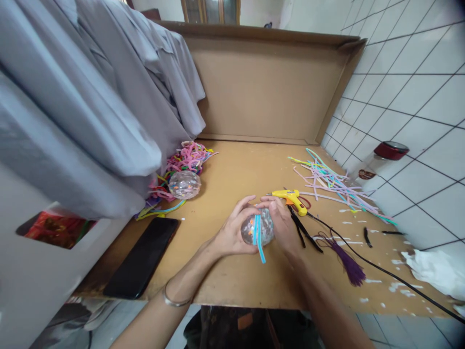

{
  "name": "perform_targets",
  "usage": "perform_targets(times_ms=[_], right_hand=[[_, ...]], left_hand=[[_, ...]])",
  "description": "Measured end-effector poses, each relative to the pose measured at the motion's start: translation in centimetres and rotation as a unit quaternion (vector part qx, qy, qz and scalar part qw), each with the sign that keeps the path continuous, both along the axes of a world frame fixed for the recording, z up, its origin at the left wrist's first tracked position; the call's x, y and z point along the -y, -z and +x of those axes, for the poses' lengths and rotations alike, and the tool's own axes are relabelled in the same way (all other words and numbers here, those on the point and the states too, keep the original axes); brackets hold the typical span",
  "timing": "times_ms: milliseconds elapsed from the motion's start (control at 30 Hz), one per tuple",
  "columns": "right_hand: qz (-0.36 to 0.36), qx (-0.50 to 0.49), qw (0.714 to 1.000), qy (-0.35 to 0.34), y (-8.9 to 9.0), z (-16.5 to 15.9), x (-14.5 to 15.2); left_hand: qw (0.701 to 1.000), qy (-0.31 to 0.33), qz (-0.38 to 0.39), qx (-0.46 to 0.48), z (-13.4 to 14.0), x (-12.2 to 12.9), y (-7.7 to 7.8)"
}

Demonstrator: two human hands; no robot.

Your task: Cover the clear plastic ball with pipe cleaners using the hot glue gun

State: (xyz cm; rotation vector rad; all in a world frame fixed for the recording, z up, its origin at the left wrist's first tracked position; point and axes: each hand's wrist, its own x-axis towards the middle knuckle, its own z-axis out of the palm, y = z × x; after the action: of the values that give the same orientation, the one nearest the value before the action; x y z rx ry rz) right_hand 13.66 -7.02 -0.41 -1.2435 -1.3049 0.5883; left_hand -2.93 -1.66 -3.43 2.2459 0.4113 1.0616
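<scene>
A clear ball [268,231] with small orange and silver bits inside sits between my hands, low over the front of the table. My left hand [232,230] is curled around its left side, thumb and fingers on it. From the right, my right hand [284,223] presses against it with fingers bent over the top. Light blue pipe cleaner strips [257,231] run down the near face of the ball, and one end hangs below it. Just beyond my right hand lies a yellow glue gun [290,196]. Black pipe cleaners [305,231] lie close beside that hand.
At left are a second clear ball [184,185], a heap of coloured pipe cleaners [189,156] and a black phone [142,259]. At right lie pastel pipe cleaners [327,179], a red-lidded jar [378,162], purple tassel threads [347,264], white tissue [432,271] and the gun's cord.
</scene>
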Motion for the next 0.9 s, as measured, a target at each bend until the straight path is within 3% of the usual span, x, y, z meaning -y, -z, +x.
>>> perform_targets(times_ms=[200, 367, 633, 900], right_hand=[[0.021, 0.051, 0.998, 0.003, -0.2, -0.1, 0.2], [0.062, 0.088, 0.992, 0.063, 0.4, 0.0, 0.1], [0.143, 0.245, 0.957, 0.066, 0.4, 0.2, 0.2], [0.194, 0.356, 0.91, 0.084, 0.7, 0.0, 0.6]], left_hand=[[0.99, -0.075, -0.116, 0.021, -0.5, -0.1, -1.5], [0.976, -0.087, -0.199, 0.011, -0.4, -0.1, -1.6], [0.973, -0.098, -0.206, -0.033, -0.4, 0.1, -2.1], [0.972, -0.149, -0.172, -0.063, -0.2, 0.3, -2.6]])
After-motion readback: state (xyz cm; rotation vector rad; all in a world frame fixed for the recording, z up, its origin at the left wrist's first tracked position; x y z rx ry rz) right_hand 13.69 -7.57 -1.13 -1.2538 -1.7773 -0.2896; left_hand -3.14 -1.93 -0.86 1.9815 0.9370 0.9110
